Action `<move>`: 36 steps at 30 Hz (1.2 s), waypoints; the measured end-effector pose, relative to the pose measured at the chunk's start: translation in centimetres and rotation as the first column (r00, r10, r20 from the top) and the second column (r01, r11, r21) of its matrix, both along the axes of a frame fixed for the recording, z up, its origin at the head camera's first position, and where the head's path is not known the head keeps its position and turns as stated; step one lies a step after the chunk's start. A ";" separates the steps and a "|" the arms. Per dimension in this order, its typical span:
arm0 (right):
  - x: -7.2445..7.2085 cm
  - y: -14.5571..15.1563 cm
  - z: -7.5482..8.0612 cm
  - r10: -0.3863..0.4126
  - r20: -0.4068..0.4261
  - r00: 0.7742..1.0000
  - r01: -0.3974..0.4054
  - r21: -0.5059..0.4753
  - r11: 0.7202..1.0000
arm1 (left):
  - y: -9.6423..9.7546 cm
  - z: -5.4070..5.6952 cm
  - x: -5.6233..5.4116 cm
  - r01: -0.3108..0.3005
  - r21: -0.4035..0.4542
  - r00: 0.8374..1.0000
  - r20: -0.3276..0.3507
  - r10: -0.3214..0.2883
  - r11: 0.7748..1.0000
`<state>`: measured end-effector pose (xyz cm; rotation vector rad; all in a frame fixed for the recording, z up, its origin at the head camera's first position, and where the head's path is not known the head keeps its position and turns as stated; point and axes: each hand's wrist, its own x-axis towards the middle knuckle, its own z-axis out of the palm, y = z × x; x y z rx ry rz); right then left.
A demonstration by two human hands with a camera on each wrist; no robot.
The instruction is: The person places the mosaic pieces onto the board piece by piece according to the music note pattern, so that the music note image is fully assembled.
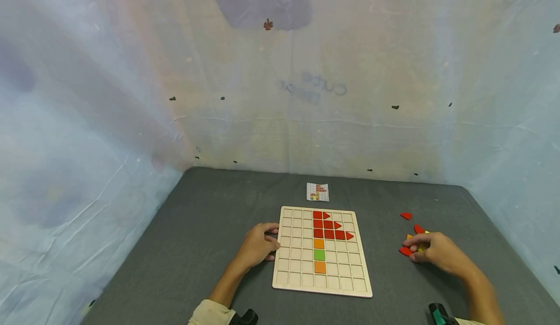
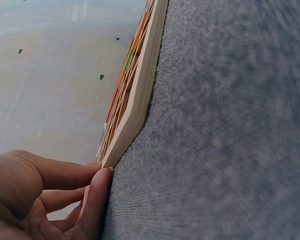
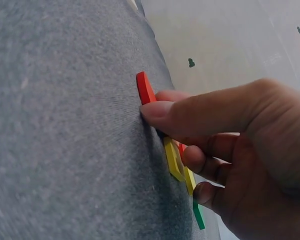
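A square wooden grid board (image 1: 295, 254) lies on the table, with red, orange and green tiles in some of its cells. At its left edge is my left hand (image 1: 257, 243); in the left wrist view the thumb and forefinger (image 2: 72, 172) pinch the board's rim (image 2: 125, 127). To the right of the board, my right hand (image 1: 442, 252) is low over a small pile of loose pieces. Its thumb and forefinger (image 3: 175, 112) pinch the end of a flat red piece (image 3: 144, 86), which is partly hidden by the thumb. Yellow pieces (image 3: 173, 160) and a green piece (image 3: 198, 215) lie beneath the other fingers.
A small pattern card (image 1: 317, 192) lies beyond the board. Another red piece (image 1: 406, 215) sits farther back on the right side of the dark grey table (image 1: 210, 208). A pale printed curtain (image 1: 280, 140) hangs behind the table and at both sides.
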<state>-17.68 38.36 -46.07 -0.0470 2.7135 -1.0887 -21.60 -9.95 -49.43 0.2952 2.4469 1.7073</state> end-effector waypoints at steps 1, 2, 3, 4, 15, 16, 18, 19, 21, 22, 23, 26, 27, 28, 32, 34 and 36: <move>0.0 0.0 0.0 -0.001 0.005 1.000 0.001 0.001 1.000 | 0.0 0.0 0.0 -0.001 0.000 1.000 0.000 0.001 1.000; -0.1 0.0 0.0 -0.003 0.006 1.000 0.003 0.004 1.000 | 0.0 0.0 0.0 -0.002 -0.001 1.000 -0.001 0.002 1.000; -0.1 -0.1 0.0 -0.004 0.005 1.000 0.004 0.009 1.000 | 0.0 0.0 0.0 -0.002 -0.002 1.000 -0.002 0.002 1.000; -0.1 -0.1 0.0 -0.005 0.002 1.000 0.005 0.016 1.000 | 0.0 0.0 0.0 -0.003 -0.003 1.000 -0.002 0.003 1.000; -0.1 -0.5 0.0 0.016 -0.050 0.999 -0.012 0.086 0.996 | 0.0 0.0 0.0 -0.001 -0.004 1.000 -0.006 0.001 1.000; -0.1 -0.7 0.1 0.017 -0.050 0.999 -0.013 0.082 0.997 | 0.0 0.0 0.0 0.000 -0.004 1.000 -0.006 0.000 1.000; -0.1 -1.1 0.2 0.023 -0.055 0.998 -0.019 0.073 0.997 | 0.0 0.1 0.0 -0.001 -0.005 1.000 -0.006 0.001 1.000; -0.2 -1.3 0.3 0.027 -0.059 0.998 -0.023 0.070 0.997 | 0.0 0.1 0.0 -0.001 -0.004 1.000 -0.005 0.001 1.000; -0.3 -1.8 0.4 0.042 -0.070 0.997 -0.038 0.061 0.997 | 0.0 0.1 0.0 -0.001 -0.004 1.000 -0.005 0.001 1.000; -0.3 -2.1 0.4 0.048 -0.074 0.996 -0.044 0.055 0.998 | 0.0 0.1 0.0 0.000 -0.003 1.000 -0.006 0.000 1.000; -0.4 -2.3 0.4 0.055 -0.078 0.995 -0.051 0.051 0.997 | -0.1 0.1 0.0 0.000 -0.002 1.000 -0.006 0.000 1.000; -0.5 -3.1 0.5 0.092 -0.087 0.992 -0.091 0.022 0.996 | 0.0 0.1 0.0 0.000 -0.001 1.000 -0.009 0.000 1.000; -0.6 -3.4 0.5 0.101 -0.090 0.991 -0.100 0.012 0.995 | 0.0 0.1 0.0 0.000 -0.001 1.000 -0.010 0.000 1.000; -0.6 -3.7 0.4 0.106 -0.089 0.990 -0.106 0.009 0.994 | 0.0 0.1 0.1 0.001 -0.001 1.000 -0.010 -0.001 1.000; -0.7 -5.0 0.5 0.125 -0.100 0.987 -0.123 0.030 0.992 | 0.0 0.1 0.1 0.004 -0.001 1.000 -0.006 -0.004 1.000; -0.6 -5.8 0.8 0.123 -0.105 0.987 -0.119 0.046 0.992 | -0.1 0.1 0.2 0.005 -0.002 1.000 -0.005 -0.005 1.000; -0.6 -6.6 0.9 0.130 -0.116 0.985 -0.123 0.059 0.991 | -0.1 0.1 0.2 0.006 -0.003 1.000 -0.006 -0.006 1.000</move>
